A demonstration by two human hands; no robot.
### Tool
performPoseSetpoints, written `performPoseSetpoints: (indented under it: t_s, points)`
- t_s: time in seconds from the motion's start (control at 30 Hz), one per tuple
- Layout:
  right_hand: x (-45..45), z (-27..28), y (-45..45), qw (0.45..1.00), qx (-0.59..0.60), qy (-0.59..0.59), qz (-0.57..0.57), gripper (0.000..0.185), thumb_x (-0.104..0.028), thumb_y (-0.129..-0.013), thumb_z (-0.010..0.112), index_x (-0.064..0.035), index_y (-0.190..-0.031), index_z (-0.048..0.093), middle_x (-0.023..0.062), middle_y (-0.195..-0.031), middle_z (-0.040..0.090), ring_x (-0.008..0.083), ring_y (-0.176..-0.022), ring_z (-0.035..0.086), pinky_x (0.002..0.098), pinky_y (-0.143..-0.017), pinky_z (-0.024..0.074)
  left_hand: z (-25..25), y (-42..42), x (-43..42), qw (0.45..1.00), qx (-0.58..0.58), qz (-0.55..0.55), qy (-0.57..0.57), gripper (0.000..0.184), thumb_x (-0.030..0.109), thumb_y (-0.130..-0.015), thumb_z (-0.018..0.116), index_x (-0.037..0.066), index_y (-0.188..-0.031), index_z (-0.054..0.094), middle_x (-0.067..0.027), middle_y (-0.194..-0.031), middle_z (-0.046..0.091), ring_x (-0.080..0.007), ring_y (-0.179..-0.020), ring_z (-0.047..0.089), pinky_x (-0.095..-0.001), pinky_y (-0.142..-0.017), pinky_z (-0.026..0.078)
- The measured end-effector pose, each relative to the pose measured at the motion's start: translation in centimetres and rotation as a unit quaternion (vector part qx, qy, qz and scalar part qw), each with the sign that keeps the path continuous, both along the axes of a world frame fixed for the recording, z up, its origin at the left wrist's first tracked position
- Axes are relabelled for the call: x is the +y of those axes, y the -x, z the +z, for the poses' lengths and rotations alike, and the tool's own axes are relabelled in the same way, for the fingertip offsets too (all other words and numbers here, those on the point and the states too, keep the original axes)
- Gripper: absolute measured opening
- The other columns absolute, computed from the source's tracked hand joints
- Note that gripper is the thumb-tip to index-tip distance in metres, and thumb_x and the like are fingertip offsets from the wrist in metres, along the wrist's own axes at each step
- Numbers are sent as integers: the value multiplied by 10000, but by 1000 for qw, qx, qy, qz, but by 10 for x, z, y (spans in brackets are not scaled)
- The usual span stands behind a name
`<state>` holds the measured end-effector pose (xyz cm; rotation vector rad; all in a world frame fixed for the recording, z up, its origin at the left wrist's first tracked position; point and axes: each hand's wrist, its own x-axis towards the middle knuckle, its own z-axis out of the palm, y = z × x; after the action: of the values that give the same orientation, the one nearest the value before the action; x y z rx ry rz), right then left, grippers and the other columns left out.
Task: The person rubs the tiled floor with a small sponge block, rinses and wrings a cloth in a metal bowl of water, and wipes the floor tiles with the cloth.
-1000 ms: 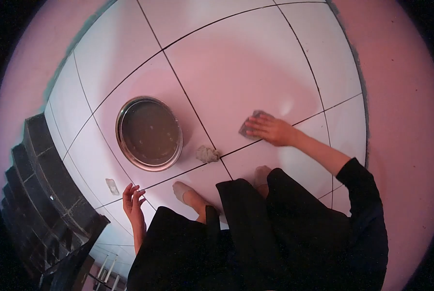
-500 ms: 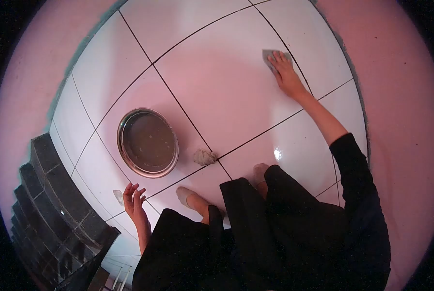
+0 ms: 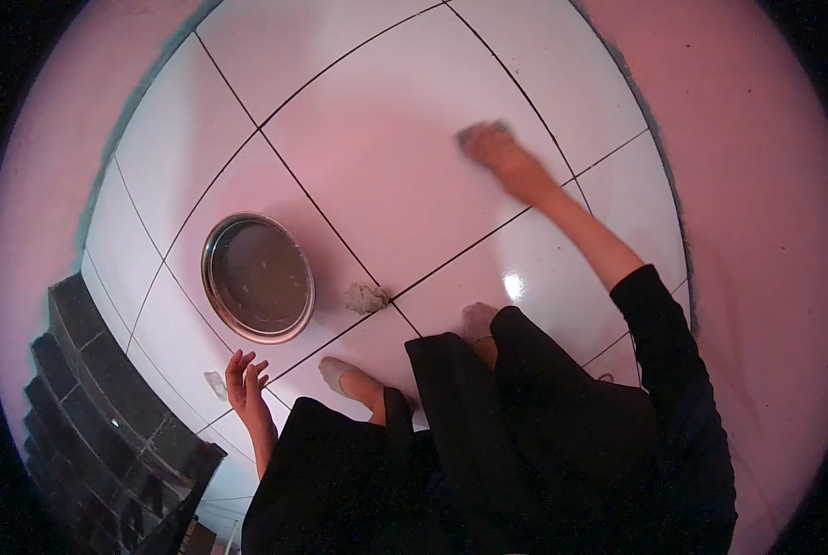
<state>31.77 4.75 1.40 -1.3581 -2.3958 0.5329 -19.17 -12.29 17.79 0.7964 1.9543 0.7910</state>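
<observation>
On the white tiled floor (image 3: 377, 185), my right hand (image 3: 506, 162) presses a small grey sponge or pad (image 3: 466, 139), blurred by motion and mostly covered by the fingers. My left hand (image 3: 247, 384) is held up near my left knee, fingers loosely apart with nothing in them. A round metal basin (image 3: 208, 268) of murky water stands just beyond it. Between the basin and my feet lies a crumpled grey-beige rag (image 3: 368, 297). Beside my left hand is a small whitish, crumpled-looking piece (image 3: 215, 385) on the floor.
Dark tiled steps (image 3: 109, 388) go down at the left. Pink walls (image 3: 756, 185) border the floor on both sides. My feet (image 3: 351, 381) rest on the tiles, under black clothing.
My right hand has swept the sponge left and toward me across the tile. The view has shifted slightly; my left hand keeps its pose, and the basin and rag stay put.
</observation>
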Motion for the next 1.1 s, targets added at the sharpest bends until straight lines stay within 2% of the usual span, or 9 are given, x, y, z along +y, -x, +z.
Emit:
performPoseSetpoints:
  t_s: [0.07, 0.13, 0.3, 0.43, 0.47, 0.6, 0.77, 0.87, 1.1]
  points:
    - [7, -10, -46, 989, -81, -17, -124, 529, 20, -825, 490, -94, -1341, 462, 148, -1402, 419, 334, -1325, 350, 427, -1122, 248, 2, -1, 1, 1000, 2, -8, -1, 374, 196, -937, 540, 72, -1283, 470, -88, -1166, 566, -178, -982, 596, -311, -810, 443]
    - [-10, -12, -70, 983, -69, -4, -170, 533, 8, -850, 478, -103, -1369, 426, 151, -1437, 366, 333, -1352, 301, 443, -1124, 231, 3, -1, 0, 1000, 0, -18, 0, 374, 186, -939, 533, 67, -1287, 463, -87, -1166, 566, -177, -984, 595, -308, -808, 444]
    - [-73, -25, -34, 959, -51, 37, -277, 627, -42, -894, 470, -141, -1471, 243, 137, -1539, 148, 350, -1418, 112, 510, -1127, 142, 0, -4, -5, 1000, -11, 21, 13, 371, 163, -934, 534, 59, -1284, 464, -92, -1155, 566, -182, -988, 594, -307, -809, 449]
    - [-118, -14, 38, 976, -56, 78, -194, 577, -41, -880, 438, -66, -1438, 296, 193, -1514, 194, 361, -1409, 153, 508, -1132, 114, 0, -5, -6, 999, -19, 27, 16, 367, 156, -925, 548, 55, -1271, 477, -93, -1148, 566, -186, -981, 597, -306, -808, 449]
    - [-128, -15, 58, 988, 10, 36, -150, 548, -50, -874, 429, -59, -1415, 340, 186, -1502, 237, 351, -1405, 184, 506, -1129, 137, 0, -5, -6, 999, -21, 24, 15, 366, 154, -923, 552, 54, -1267, 481, -92, -1148, 566, -187, -978, 598, -306, -808, 450]
    - [-144, -5, 126, 997, 32, 76, -3, 522, -28, -868, 415, -63, -1388, 391, 163, -1492, 275, 325, -1395, 231, 486, -1122, 194, -3, -6, -4, 999, -18, 27, 16, 369, 155, -924, 551, 52, -1271, 476, -89, -1148, 566, -187, -967, 600, -305, -805, 450]
    - [-120, -10, 95, 989, 42, 81, 113, 498, -33, -860, 418, -85, -1353, 446, 127, -1467, 340, 296, -1370, 301, 470, -1106, 258, 2, -10, 2, 1000, -1, -2, 11, 376, 175, -934, 540, 48, -1280, 464, -90, -1148, 569, -184, -965, 598, -306, -803, 451]
    - [-108, -9, 44, 998, 29, 14, -48, 547, 21, -799, 494, -115, -1328, 486, 116, -1432, 399, 289, -1361, 321, 471, -1101, 275, 0, -5, -1, 1000, 1, -8, 6, 375, 184, -939, 537, 47, -1280, 464, -92, -1151, 571, -183, -970, 595, -309, -803, 453]
    - [-96, -20, -40, 971, -32, -4, -236, 627, 6, -856, 472, -122, -1447, 307, 132, -1527, 198, 310, -1420, 145, 482, -1142, 141, -1, -5, 0, 1000, -5, -18, 19, 377, 195, -943, 536, 49, -1283, 462, -84, -1152, 572, -179, -968, 595, -302, -801, 453]
